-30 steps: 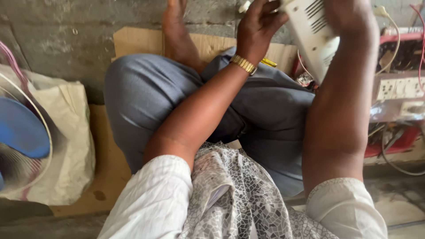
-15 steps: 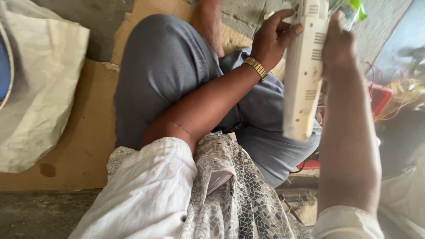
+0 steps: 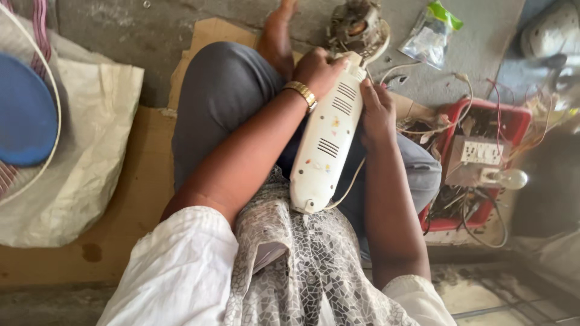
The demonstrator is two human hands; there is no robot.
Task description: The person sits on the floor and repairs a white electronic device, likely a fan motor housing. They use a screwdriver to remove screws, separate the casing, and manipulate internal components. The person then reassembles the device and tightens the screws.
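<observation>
Head view. White casing point(image 3: 326, 145), long and slotted with vents, lies lengthwise over the lap, lower end resting against the patterned cloth point(image 3: 302, 265), upper end pointing toward the motor point(image 3: 356, 27) on the floor. Thin white cord point(image 3: 350, 184) loops from its lower end.

Left hand point(image 3: 317, 69) wraps the casing's upper end from the left side, grip clamped on it; gold watch point(image 3: 302, 93) on that wrist. Right hand point(image 3: 377, 115) presses along the casing's right edge, fingers closed against it, grip on the casing too.

Person sits cross-legged in grey trousers point(image 3: 223, 102), a bare foot point(image 3: 278, 36) just beside the motor. Cardboard point(image 3: 139, 199) lies under the legs on the concrete floor point(image 3: 121, 30).

Right of the knee: red tray point(image 3: 516, 121) crammed with tangled wires, a socket block point(image 3: 480, 154) on top, a clear bulb point(image 3: 510, 178) touching its edge. Loose white wire point(image 3: 423, 66) runs from the motor area toward the tray. Small plastic bag point(image 3: 432, 36) with green top lies on the floor, near the motor, apart from the tray.

Far left: pale sack point(image 3: 84, 151) on the cardboard's edge, with a blue fan blade point(image 3: 24, 108) behind a wire guard lying partly over it.
</observation>
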